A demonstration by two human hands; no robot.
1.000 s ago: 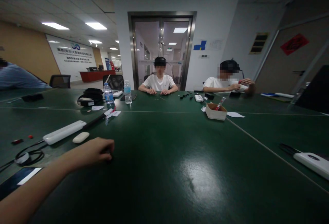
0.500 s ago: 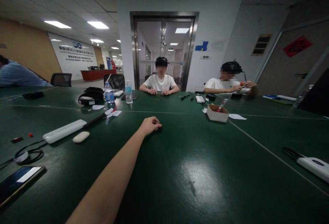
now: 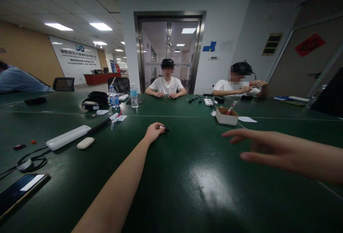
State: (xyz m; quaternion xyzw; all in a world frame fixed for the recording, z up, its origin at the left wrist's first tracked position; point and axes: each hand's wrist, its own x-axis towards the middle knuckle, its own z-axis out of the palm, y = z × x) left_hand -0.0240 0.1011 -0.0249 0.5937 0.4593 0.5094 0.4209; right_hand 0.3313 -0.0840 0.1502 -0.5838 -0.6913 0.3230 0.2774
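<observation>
My left hand (image 3: 154, 132) rests on the green table (image 3: 171, 176), its fingers closed round a small dark tube-like object (image 3: 166, 128). One dark end sticks out to the right of the fingertips, and a pale band shows beside them; its exact kind is too small to make out. Over the right part of the table hovers my right hand (image 3: 264, 147), open, fingers stretched to the left and thumb apart, holding nothing. The nearest thing to it is a cardboard box (image 3: 226, 119) with a red-and-clear stick-like item (image 3: 231, 108) in it.
At left lie a white bar-shaped device (image 3: 69, 137) with cables, a white oval case (image 3: 85, 142) and a phone (image 3: 21, 193). Two water bottles (image 3: 134, 96) stand farther back. Across the table sit two people (image 3: 167, 85) in white shirts; another person's blue sleeve (image 3: 21, 79) is far left.
My right hand has come into view from the right, reaching leftward. My left hand stays in nearly the same place, but more of the dark tube-like object now shows past its fingertips.
</observation>
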